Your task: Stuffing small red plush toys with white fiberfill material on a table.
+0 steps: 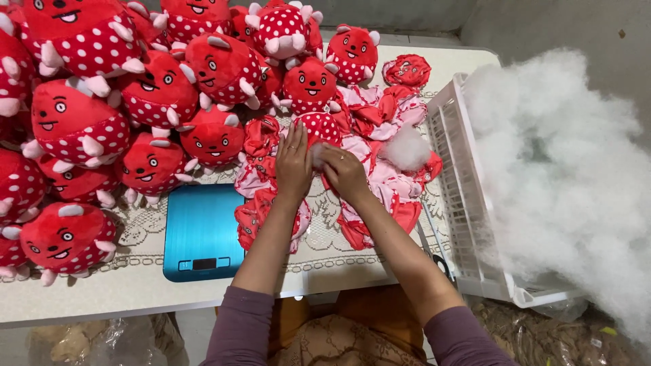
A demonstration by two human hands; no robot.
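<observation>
Both hands were on a half-stuffed red polka-dot toy skin (319, 127), just beyond and right of the blue scale (202, 231) on the desk (135, 291). Left hand (293, 165) had its grip closed round the skin, right hand (344, 171) pinched white stuffing (316, 153) at its opening. Finished plushies (78, 122) sat left of the scale, a basket (461, 196) of fluff far right.
</observation>
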